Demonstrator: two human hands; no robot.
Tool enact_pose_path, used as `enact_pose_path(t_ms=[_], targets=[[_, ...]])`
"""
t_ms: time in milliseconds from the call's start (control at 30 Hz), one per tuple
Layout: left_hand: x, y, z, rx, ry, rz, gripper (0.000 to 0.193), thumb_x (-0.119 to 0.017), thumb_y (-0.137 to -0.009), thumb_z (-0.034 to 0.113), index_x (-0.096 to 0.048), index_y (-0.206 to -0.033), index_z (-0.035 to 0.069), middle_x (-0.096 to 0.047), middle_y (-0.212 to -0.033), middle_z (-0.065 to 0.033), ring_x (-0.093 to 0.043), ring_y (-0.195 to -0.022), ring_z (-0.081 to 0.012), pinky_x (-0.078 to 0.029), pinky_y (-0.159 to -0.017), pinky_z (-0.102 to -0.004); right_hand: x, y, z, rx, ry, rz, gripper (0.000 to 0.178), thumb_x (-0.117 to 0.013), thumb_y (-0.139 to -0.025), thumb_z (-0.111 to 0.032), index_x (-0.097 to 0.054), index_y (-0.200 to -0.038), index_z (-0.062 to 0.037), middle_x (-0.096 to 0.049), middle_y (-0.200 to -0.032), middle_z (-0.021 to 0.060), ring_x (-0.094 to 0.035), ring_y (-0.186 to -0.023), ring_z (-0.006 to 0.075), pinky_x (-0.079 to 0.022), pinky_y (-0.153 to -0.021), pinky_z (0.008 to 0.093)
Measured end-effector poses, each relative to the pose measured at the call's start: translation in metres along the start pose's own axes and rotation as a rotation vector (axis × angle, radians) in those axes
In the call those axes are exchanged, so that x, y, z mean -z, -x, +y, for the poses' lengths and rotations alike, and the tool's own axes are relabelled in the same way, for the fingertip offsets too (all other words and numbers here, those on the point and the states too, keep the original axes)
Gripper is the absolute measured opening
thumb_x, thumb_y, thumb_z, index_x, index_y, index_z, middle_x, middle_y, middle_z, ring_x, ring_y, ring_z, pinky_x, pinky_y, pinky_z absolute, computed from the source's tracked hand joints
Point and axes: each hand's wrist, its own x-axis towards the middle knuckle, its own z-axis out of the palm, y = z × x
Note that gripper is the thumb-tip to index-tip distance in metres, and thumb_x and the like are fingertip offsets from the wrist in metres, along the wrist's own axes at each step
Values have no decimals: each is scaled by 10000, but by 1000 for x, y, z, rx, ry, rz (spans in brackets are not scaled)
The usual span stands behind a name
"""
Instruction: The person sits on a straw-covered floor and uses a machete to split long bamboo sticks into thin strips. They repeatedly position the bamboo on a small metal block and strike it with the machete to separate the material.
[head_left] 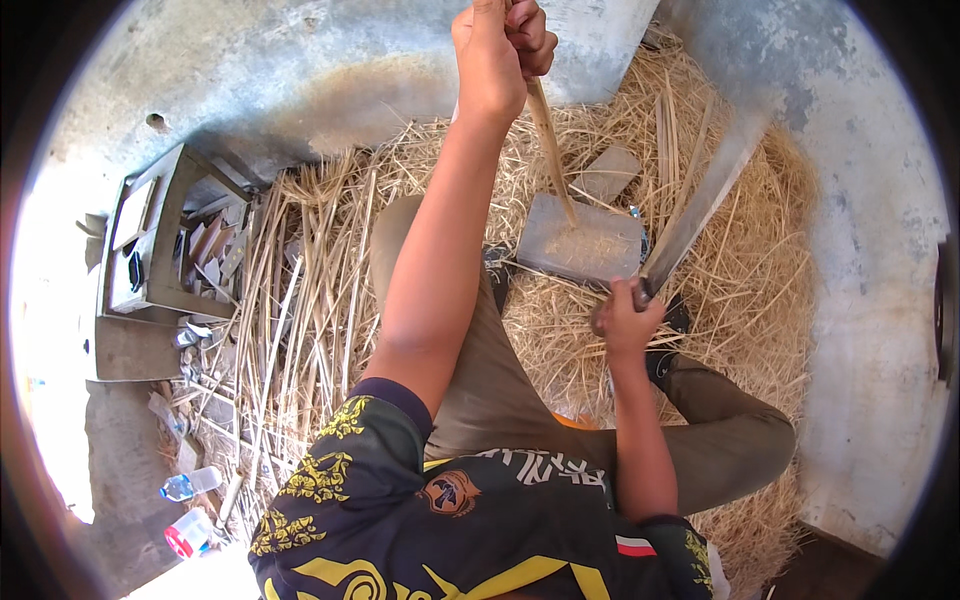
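Observation:
My left hand (497,45) is raised high and grips the top of a thin bamboo strip (553,150) that stands almost upright. The strip's lower end rests on a flat wooden block (580,245) lying in the straw. My right hand (625,318) is closed around the handle of a long machete (700,205). Its blade angles up and to the right, apart from the strip. I am seated, with my legs in olive trousers spread around the block.
Straw and shavings (760,260) cover the floor. Long bamboo slats (290,300) lie at my left beside a grey wooden crate (150,240) of odds and ends. A plastic bottle (190,485) and a red-capped container (188,533) sit lower left. Concrete walls (870,250) enclose the spot.

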Motion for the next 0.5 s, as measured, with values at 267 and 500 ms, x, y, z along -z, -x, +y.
enact_pose_path(t_ms=[267,500], targets=[[-22,5,1,75,8,-82,568,-392,-1028,640,-352,-724,161,-264,-575,50,-216,-455,-91,-207,-425,-272,21,-23,54,-218,723,-156,378,-682,-776,-273,-590,-653,73,-582,-594,170,-572,-554,289,-443,-584,437],[-2,-1,-1,16,53,43,593,-359,-1022,668,-301,-712,166,-216,-555,48,-183,-445,-101,-186,-418,-284,31,-18,-2,-674,-54,-309,261,-650,-831,-195,-503,-640,-95,-415,-491,-7,-387,-379,127,-343,-394,326]])
